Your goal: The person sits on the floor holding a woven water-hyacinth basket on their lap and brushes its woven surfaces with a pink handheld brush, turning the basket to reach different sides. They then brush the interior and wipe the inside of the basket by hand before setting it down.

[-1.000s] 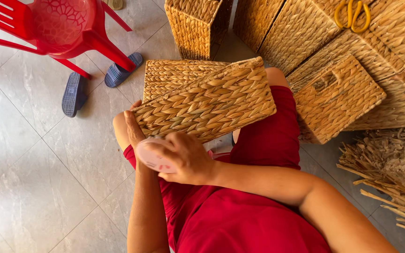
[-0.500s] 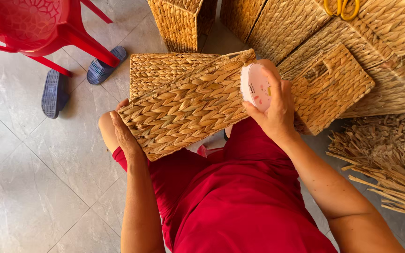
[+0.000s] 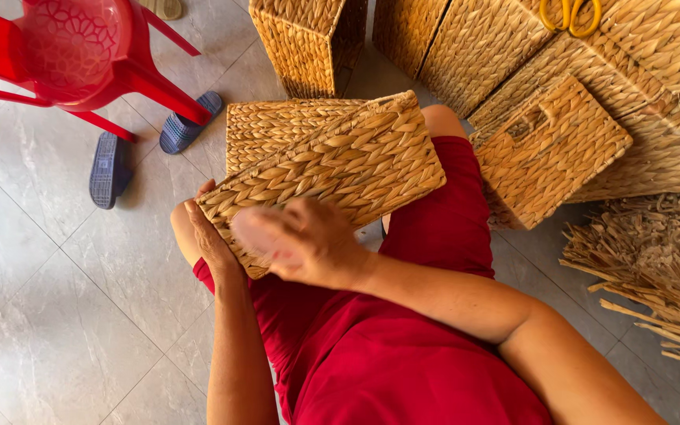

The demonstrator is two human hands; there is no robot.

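Grey floor tiles (image 3: 57, 315) underlie us: our left hand (image 3: 212, 240) clamps the woven basket's (image 3: 332, 169) near corner on our lap; our blurred right hand (image 3: 297, 240), grip indiscernible, presses its side.

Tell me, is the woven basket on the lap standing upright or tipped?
Tipped: the woven basket lies slanted on its side across the lap, left hand steadying its lower end.

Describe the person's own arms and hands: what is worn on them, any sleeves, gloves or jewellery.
Both forearms are bare, with no sleeves in view. The left hand has no glove and no visible ring or watch. The right hand is blurred, so small jewellery cannot be ruled out; no glove shows. The clothing below is red.
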